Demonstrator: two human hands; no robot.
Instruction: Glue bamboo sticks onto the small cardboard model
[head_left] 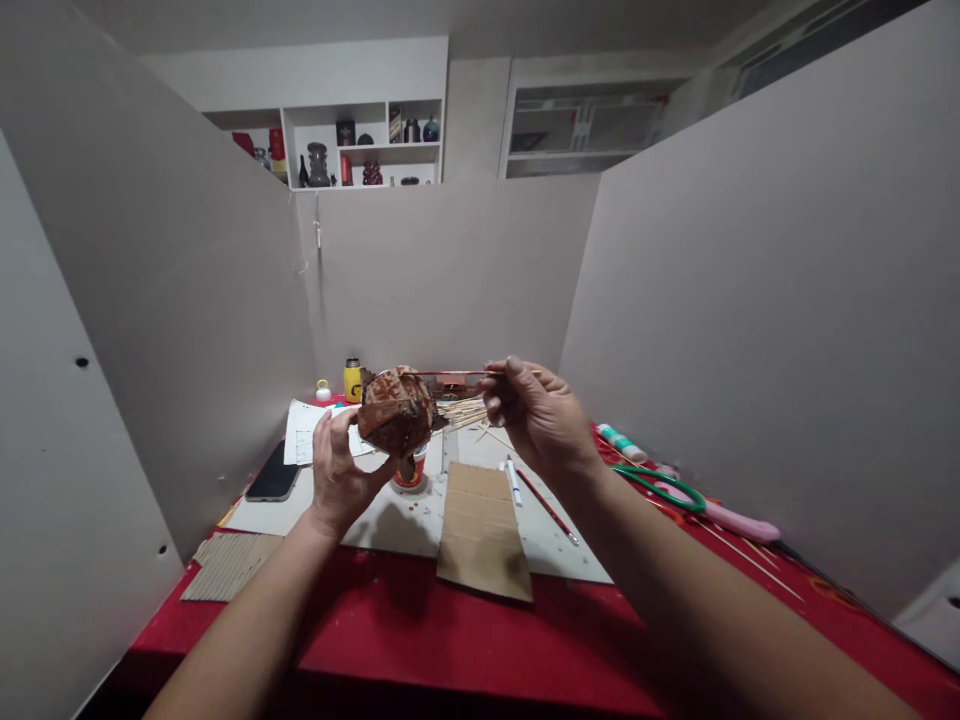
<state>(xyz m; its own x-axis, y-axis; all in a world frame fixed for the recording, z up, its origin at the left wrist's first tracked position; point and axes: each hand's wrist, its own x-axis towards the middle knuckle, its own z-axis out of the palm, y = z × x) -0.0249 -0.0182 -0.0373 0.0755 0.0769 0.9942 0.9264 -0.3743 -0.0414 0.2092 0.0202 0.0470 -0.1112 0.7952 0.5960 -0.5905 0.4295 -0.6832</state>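
Raised over the table, my left hand point(341, 465) grips a rough brown, many-sided model point(396, 412) that looks made of painted cardboard. My right hand point(536, 405) pinches a thin brown stick point(457, 373) between thumb and fingers. The stick lies level, and its far end meets the top of the model; whether it touches or only overlaps I cannot tell. Just below the model stands a red and white paper cup point(411, 475), its upper part hidden. Behind my right hand lies a bundle of thin wooden sticks point(463, 412).
A cardboard piece point(484, 530), a white marker point(514, 482) and a pencil point(551, 507) lie in front. Left are a phone point(274, 473), papers point(300, 430), corrugated cardboard point(229, 567) and a yellow jar point(352, 380). Right are green-handled scissors point(667, 487) and a green-white tube point(621, 443). Panels point(450, 270) enclose the table.
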